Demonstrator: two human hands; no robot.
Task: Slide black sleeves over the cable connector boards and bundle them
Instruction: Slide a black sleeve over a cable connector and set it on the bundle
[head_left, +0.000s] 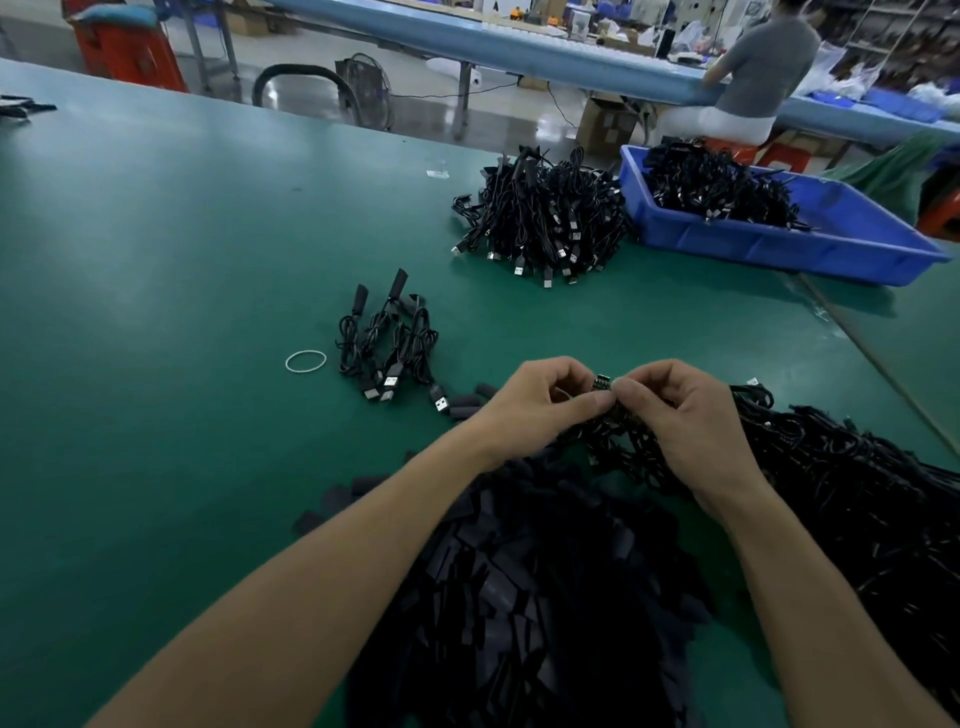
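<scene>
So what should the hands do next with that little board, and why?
Probably slide a black sleeve over the connector board: the left hand and right hand both pinch it, its tip looks bare, and the sleeve pile lies just below them.

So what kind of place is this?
Most likely a cable assembly factory floor: a heap of black USB cables on a long green work table, a blue plastic bin holding more, and another person seated at a long blue bench behind.

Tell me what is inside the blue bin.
A tangled heap of black USB cables lies in the blue bin. Its near wall and the heap hide the floor and anything underneath.
</scene>
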